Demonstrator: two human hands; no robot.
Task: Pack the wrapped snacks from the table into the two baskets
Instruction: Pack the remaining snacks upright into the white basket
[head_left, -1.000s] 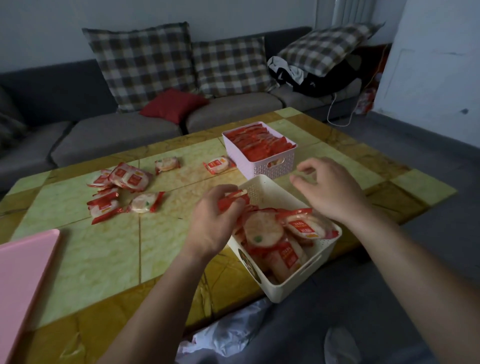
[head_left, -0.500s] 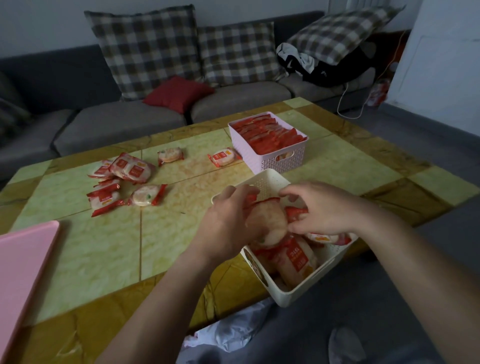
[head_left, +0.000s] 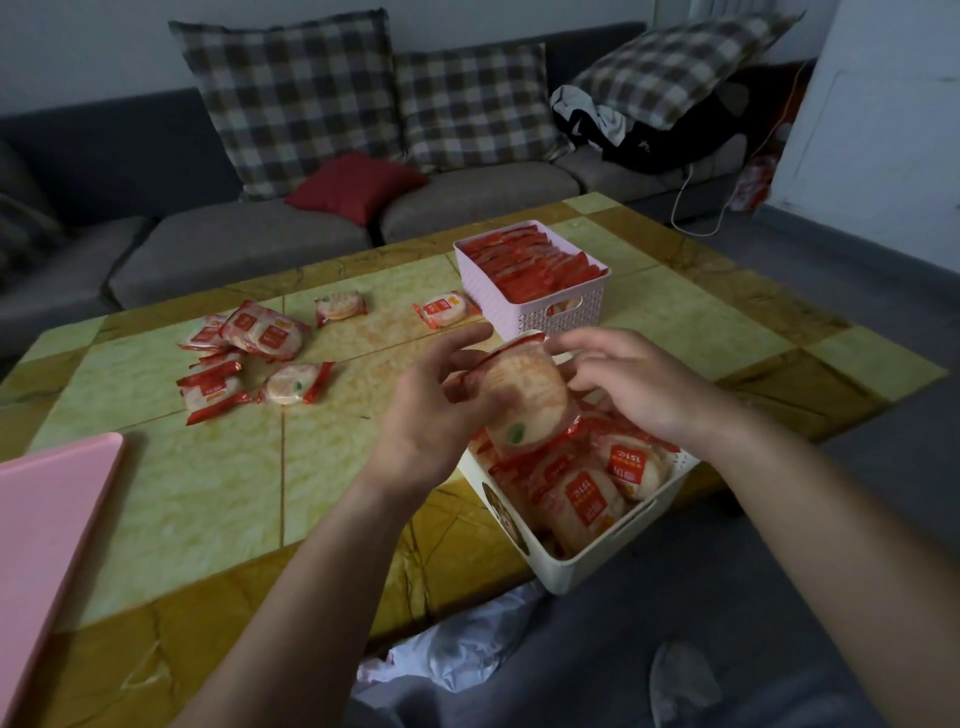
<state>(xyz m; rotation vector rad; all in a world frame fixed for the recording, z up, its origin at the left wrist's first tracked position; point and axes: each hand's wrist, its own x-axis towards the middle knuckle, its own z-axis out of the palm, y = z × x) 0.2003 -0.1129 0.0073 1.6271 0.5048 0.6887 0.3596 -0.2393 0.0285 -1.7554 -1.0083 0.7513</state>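
Left hand (head_left: 441, 410) and right hand (head_left: 641, 387) both pinch one rice cracker packet (head_left: 524, 402) upright over the white basket (head_left: 597, 569) at the table's (head_left: 208, 493) near edge, probably to stand it inside.

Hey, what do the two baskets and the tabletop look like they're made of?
White basket: probably moulded plastic, matte, with perforated walls and a cut-out handle. Pink basket: likely the same, with a woven-pattern lattice. Tabletop: seemingly smooth stone or stone-look tile, veined green and amber squares with seams.

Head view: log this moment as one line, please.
phase: packing | left hand, right hand: hold wrapped snack over white basket | pink basket: filled | loose snacks: on table
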